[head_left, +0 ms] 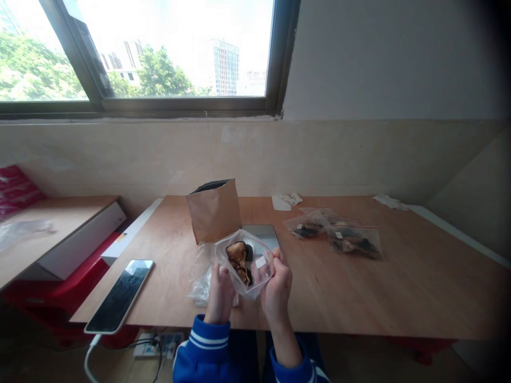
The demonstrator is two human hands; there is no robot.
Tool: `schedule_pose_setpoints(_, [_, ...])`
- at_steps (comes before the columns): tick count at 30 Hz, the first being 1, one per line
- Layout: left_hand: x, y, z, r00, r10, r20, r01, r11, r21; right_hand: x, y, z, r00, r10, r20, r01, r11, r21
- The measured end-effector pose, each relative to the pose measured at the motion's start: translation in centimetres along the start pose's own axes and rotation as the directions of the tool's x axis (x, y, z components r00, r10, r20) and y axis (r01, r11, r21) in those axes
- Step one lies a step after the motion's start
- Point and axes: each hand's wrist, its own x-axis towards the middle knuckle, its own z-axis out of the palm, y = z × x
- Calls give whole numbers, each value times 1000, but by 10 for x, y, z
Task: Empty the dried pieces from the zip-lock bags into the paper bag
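We hold a small clear plastic bag (250,264) up over the near edge of the wooden table (399,282), between both our hands. Our left hand (220,293) closes on the bag's lower left edge, fingers curled around the plastic. Our right hand (276,287) pinches its right side, thumb and fingertips shut on the film near a small white label. Inside the bag we see a few dried brown slices (238,259), bunched toward the left half.

Just behind the bag stands a brown paper pouch (214,211), upright with its dark mouth open at the top. A flat grey scale (261,235) lies on the table between the pouch and our right hand, partly hidden by the bag. Crumpled clear plastic (202,279) lies just left of our left hand. To the right, well apart from us, two more filled clear bags (339,234) lie flat side by side. A tablet (120,294) with a dark screen rests at the table's left near corner, overhanging the edge, with a white cable below it. Scraps of white paper (286,201) lie at the far edge near the wall
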Motion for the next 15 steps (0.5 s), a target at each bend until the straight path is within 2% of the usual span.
schedule_pose_setpoints(2, [-2, -1, 5, 994, -58, 93, 62, 997, -41, 1, 0, 1, 998, -16, 66, 20, 998, -62])
schedule_pose_setpoints(3, [-3, -1, 6, 992, -61, 110, 67, 996, -60, 3, 0, -1, 993, -57, 105, 71, 987, -142])
schedule_pose_setpoints(4, [-3, 0, 6, 992, -53, 110, 62, 995, -79, 5, -1, -4, 984, -111, 143, 144, 959, -245])
schedule_pose_setpoints(6, [-2, 2, 3, 995, -35, 96, 46, 992, -114, 11, -6, -12, 954, -231, 192, 294, 846, -445])
schedule_pose_setpoints(8, [3, 4, -2, 997, -24, 68, 32, 992, -121, 15, -14, -20, 926, -335, 176, 375, 746, -550])
schedule_pose_setpoints(10, [9, 5, -7, 999, -10, 39, 14, 994, -109, 18, -25, -23, 913, -383, 142, 396, 741, -542])
schedule_pose_setpoints(11, [13, 5, -9, 1000, -6, 30, 9, 994, -106, 19, -31, -23, 917, -367, 159, 395, 769, -503])
schedule_pose_setpoints(13, [21, 3, -11, 1000, -8, 14, 10, 992, -123, 22, -39, -18, 920, -247, 304, 357, 848, -392])
schedule_pose_setpoints(14, [25, 2, -12, 1000, -12, 12, 14, 990, -140, 24, -40, -13, 893, -170, 416, 330, 876, -351])
schedule_pose_setpoints(15, [29, 0, -12, 1000, -14, 9, 15, 987, -157, 27, -40, -8, 847, -102, 521, 314, 888, -335])
